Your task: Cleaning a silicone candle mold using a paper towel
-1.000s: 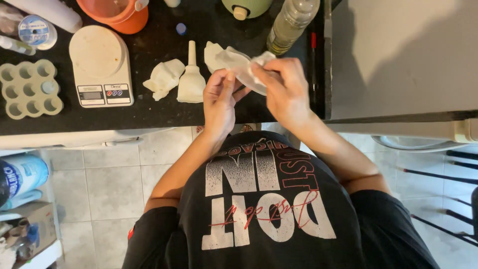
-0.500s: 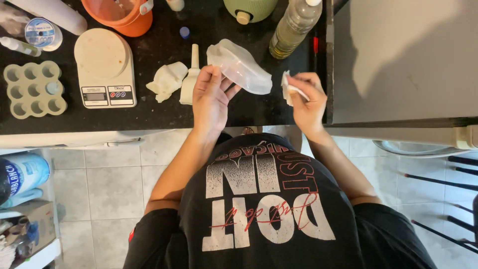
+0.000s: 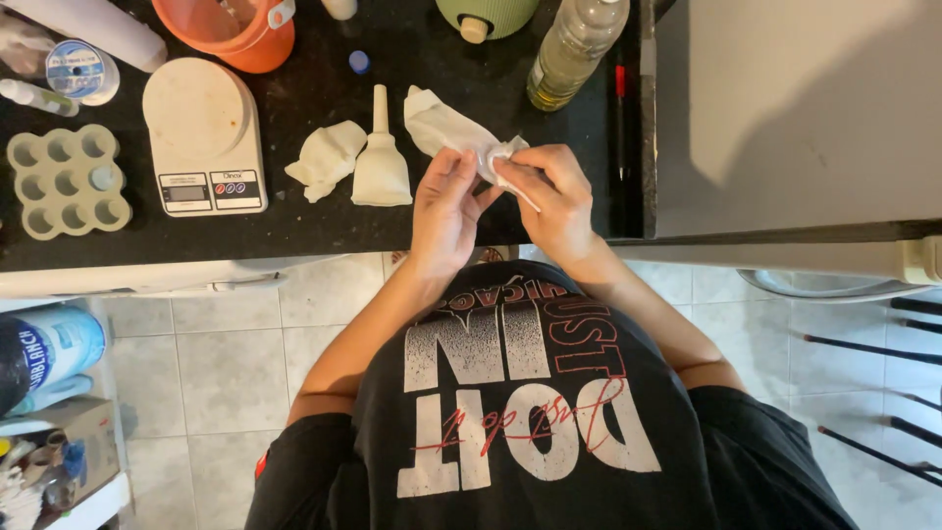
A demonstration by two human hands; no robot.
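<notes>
Both hands, left hand (image 3: 444, 211) and right hand (image 3: 554, 201), pinch a thin, crumpled white bag (image 3: 446, 128), probably plastic, fingers clamped on its end above the black counter (image 3: 324, 221). Beside: white conical funnel (image 3: 380, 162); clear bottle (image 3: 574, 49) holds yellowish liquid.

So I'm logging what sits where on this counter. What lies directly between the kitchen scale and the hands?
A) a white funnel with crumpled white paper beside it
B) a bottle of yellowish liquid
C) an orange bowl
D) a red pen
A: the white funnel lies on the black counter with crumpled white paper at its side, between the scale and the left hand and right hand.
</notes>
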